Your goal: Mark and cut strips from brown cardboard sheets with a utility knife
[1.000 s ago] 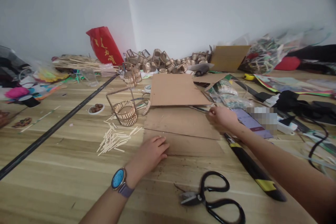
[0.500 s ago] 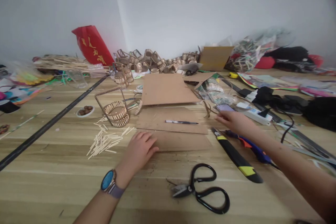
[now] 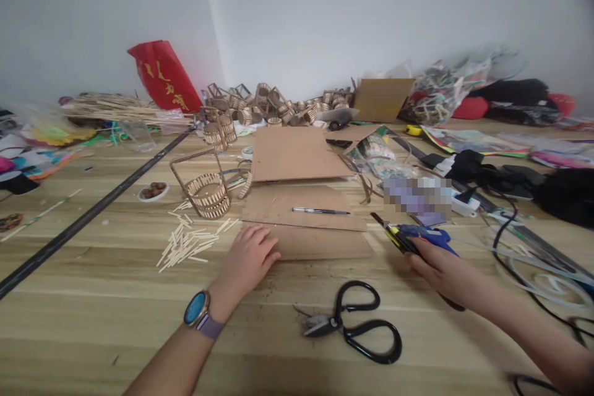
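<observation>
My left hand [image 3: 253,253] lies with fingers spread at the left end of a flat cardboard piece [image 3: 315,244], a watch on its wrist. My right hand [image 3: 434,266] is closed around a black and yellow utility knife [image 3: 394,234], whose tip points up and left. Just behind that knife is a blue glue gun [image 3: 429,234], partly covered by the hand. A black pen [image 3: 321,211] rests across the cardboard. Black-handled scissors [image 3: 341,323] lie opened on the table between my hands. Left of the cardboard stands a small handled stick basket [image 3: 207,197].
Loose short sticks [image 3: 188,246] are scattered near my left hand, with a white dish of brown balls [image 3: 153,192] behind them. A cardboard box [image 3: 297,153] stands mid-table. Many small baskets [image 3: 273,104] pile at the wall. A power strip [image 3: 465,204] and cables are on the right.
My right hand has drawn back from the phone toward me and taken hold of the utility knife, which has turned slightly. My left hand stays on the cardboard.
</observation>
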Demonstrator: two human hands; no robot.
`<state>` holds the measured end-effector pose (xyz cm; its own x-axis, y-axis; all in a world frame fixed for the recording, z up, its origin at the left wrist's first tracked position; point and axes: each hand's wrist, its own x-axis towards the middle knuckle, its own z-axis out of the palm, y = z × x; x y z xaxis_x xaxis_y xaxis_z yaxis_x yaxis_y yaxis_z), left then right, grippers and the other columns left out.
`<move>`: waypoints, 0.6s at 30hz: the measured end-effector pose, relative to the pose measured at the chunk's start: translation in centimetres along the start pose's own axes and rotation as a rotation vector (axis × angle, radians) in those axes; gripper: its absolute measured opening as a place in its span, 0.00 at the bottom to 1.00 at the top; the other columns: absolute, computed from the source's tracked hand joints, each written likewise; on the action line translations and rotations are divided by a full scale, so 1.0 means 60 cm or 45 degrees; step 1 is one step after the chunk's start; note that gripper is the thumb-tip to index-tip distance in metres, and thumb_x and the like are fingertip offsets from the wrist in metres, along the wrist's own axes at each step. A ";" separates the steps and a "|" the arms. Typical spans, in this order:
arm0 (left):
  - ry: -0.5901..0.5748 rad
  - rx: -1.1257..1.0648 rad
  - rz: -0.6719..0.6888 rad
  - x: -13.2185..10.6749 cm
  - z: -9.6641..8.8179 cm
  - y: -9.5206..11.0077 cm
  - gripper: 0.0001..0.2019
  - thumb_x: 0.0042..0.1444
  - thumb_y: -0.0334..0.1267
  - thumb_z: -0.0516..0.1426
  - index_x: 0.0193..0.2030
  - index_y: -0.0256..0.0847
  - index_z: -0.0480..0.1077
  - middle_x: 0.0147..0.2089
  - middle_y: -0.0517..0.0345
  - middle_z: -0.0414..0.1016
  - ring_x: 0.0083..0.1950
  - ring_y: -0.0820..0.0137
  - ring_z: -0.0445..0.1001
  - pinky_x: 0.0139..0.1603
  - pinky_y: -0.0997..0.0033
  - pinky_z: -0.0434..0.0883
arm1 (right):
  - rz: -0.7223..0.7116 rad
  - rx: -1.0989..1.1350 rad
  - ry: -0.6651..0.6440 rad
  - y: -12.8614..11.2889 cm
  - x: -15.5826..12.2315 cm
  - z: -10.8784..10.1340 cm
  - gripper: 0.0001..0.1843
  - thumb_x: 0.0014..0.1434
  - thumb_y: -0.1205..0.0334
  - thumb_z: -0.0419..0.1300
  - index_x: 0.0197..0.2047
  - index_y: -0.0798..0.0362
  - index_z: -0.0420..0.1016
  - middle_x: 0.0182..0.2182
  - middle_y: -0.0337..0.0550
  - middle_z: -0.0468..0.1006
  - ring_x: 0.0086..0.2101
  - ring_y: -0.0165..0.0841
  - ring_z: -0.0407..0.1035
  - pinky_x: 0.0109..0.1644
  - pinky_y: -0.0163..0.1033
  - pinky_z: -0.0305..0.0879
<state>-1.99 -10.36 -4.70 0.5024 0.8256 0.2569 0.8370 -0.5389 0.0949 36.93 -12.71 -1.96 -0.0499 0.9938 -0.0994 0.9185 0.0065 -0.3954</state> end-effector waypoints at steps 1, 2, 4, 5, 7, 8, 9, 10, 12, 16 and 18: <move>-0.003 -0.009 0.018 0.000 0.002 0.000 0.13 0.64 0.40 0.59 0.52 0.40 0.75 0.58 0.46 0.74 0.61 0.54 0.68 0.65 0.46 0.64 | 0.000 0.235 -0.056 -0.014 -0.003 -0.003 0.12 0.60 0.52 0.49 0.33 0.48 0.68 0.25 0.46 0.77 0.28 0.41 0.75 0.34 0.44 0.72; -0.004 -0.022 0.041 -0.001 0.004 0.001 0.12 0.64 0.41 0.59 0.52 0.41 0.76 0.58 0.47 0.74 0.61 0.54 0.68 0.65 0.45 0.64 | 0.019 0.484 -0.131 -0.030 -0.005 -0.005 0.14 0.62 0.50 0.47 0.34 0.48 0.68 0.24 0.43 0.75 0.26 0.39 0.73 0.31 0.43 0.72; 0.015 -0.052 0.095 0.000 0.008 0.000 0.12 0.65 0.41 0.58 0.51 0.42 0.76 0.58 0.47 0.75 0.61 0.55 0.69 0.64 0.43 0.64 | 0.120 0.908 -0.229 -0.065 -0.004 -0.002 0.16 0.62 0.46 0.49 0.35 0.48 0.67 0.23 0.39 0.73 0.21 0.33 0.69 0.25 0.39 0.69; 0.041 -0.067 0.125 0.000 0.009 0.000 0.12 0.65 0.41 0.57 0.51 0.42 0.76 0.57 0.47 0.75 0.61 0.55 0.69 0.64 0.43 0.65 | 0.165 1.045 -0.234 -0.081 0.000 0.002 0.17 0.61 0.44 0.52 0.34 0.49 0.67 0.23 0.37 0.71 0.19 0.31 0.66 0.22 0.37 0.67; 0.107 -0.097 0.208 0.000 0.008 0.003 0.12 0.66 0.41 0.57 0.51 0.41 0.76 0.55 0.47 0.76 0.61 0.56 0.70 0.62 0.45 0.67 | 0.234 1.226 -0.227 -0.105 0.011 0.012 0.19 0.58 0.43 0.58 0.32 0.51 0.68 0.21 0.35 0.69 0.16 0.26 0.62 0.18 0.34 0.63; 0.136 -0.112 0.258 0.000 0.006 0.008 0.12 0.66 0.41 0.56 0.50 0.40 0.77 0.54 0.48 0.77 0.60 0.56 0.70 0.62 0.46 0.68 | 0.262 1.297 -0.224 -0.113 0.018 0.018 0.19 0.57 0.43 0.60 0.31 0.51 0.68 0.19 0.34 0.68 0.15 0.25 0.60 0.17 0.32 0.61; 0.159 -0.124 0.311 -0.001 0.003 0.016 0.12 0.67 0.41 0.55 0.49 0.40 0.77 0.52 0.49 0.77 0.59 0.57 0.71 0.62 0.47 0.68 | 0.284 1.361 -0.228 -0.119 0.025 0.025 0.18 0.56 0.44 0.61 0.31 0.52 0.69 0.19 0.34 0.68 0.14 0.25 0.59 0.16 0.32 0.60; 0.173 -0.135 0.364 -0.003 -0.001 0.028 0.12 0.67 0.41 0.54 0.48 0.40 0.77 0.51 0.50 0.78 0.58 0.58 0.72 0.62 0.49 0.68 | 0.298 1.414 -0.235 -0.121 0.031 0.031 0.18 0.56 0.45 0.62 0.30 0.52 0.69 0.18 0.34 0.68 0.14 0.24 0.59 0.16 0.31 0.59; 0.176 -0.153 0.463 -0.010 -0.011 0.062 0.13 0.68 0.42 0.53 0.47 0.40 0.76 0.51 0.51 0.78 0.58 0.59 0.72 0.63 0.51 0.67 | 0.300 1.475 -0.238 -0.121 0.038 0.041 0.15 0.55 0.48 0.61 0.31 0.52 0.69 0.18 0.34 0.69 0.14 0.24 0.59 0.15 0.31 0.57; 0.030 -0.207 0.693 -0.023 -0.027 0.146 0.18 0.65 0.53 0.54 0.54 0.44 0.72 0.59 0.51 0.72 0.61 0.60 0.68 0.65 0.56 0.64 | 0.263 1.510 -0.245 -0.115 0.037 0.055 0.12 0.54 0.51 0.60 0.32 0.51 0.68 0.19 0.33 0.70 0.14 0.24 0.59 0.15 0.31 0.57; -0.015 -0.190 0.766 -0.024 -0.024 0.178 0.23 0.63 0.57 0.55 0.59 0.48 0.68 0.65 0.51 0.66 0.65 0.58 0.63 0.66 0.55 0.62 | 0.249 1.526 -0.276 -0.113 0.034 0.057 0.12 0.54 0.52 0.61 0.33 0.51 0.68 0.20 0.33 0.70 0.15 0.24 0.59 0.16 0.31 0.57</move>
<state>5.92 -17.59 -2.65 0.8798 0.3714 0.2967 0.3677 -0.9273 0.0706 29.26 -11.13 -2.62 -0.1211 0.9268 -0.3554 -0.0167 -0.3599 -0.9328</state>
